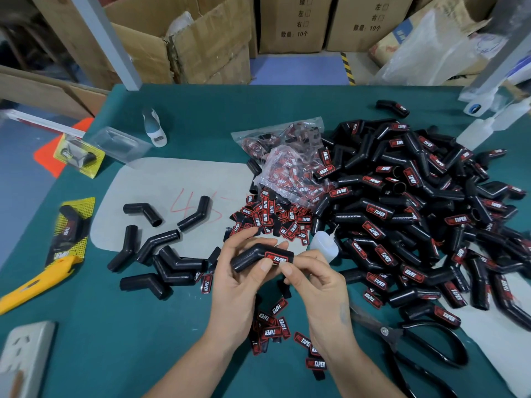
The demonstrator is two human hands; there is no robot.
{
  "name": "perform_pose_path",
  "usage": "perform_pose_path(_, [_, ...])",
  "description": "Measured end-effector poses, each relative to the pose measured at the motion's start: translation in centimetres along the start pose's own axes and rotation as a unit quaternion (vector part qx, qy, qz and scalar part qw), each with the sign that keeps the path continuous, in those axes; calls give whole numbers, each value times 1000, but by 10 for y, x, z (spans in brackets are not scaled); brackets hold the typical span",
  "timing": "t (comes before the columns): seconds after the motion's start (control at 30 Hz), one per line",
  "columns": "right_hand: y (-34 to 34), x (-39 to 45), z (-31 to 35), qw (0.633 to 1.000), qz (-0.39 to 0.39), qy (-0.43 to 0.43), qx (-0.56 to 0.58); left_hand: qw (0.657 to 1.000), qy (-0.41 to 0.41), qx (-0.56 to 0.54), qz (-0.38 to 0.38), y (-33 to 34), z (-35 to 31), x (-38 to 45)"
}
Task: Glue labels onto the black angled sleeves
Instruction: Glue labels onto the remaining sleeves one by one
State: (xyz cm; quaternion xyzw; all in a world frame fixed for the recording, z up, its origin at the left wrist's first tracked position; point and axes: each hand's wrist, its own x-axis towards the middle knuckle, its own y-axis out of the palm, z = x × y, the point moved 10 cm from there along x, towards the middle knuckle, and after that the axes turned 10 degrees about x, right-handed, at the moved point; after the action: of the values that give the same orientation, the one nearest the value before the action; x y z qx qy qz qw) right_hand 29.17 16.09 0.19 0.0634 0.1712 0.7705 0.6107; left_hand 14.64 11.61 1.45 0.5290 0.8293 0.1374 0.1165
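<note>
Left hand [235,271] is gripping a sleeve [260,257] near centre, above the table [120,326]. Right hand [313,275] is pinching the label [276,258] onto it. Best pressing flat and square until the glue grabs.

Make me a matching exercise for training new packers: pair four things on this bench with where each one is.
Things:
1. glue bottle
2. scissors
3. yellow utility knife
4. sleeve with label

Places:
A. near the table's left edge
B. held in both hands, left hand and right hand
C. just beyond the right hand, by the loose labels
D. at the table's near right, below the pile of labelled sleeves

Pairs: 1-C, 2-D, 3-A, 4-B
</note>
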Motion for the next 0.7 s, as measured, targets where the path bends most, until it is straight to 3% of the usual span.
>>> perform_pose_path(0.7, [0, 0, 3, 1000, 2, 7, 18, 1000, 3, 9, 20, 2, 2, -1])
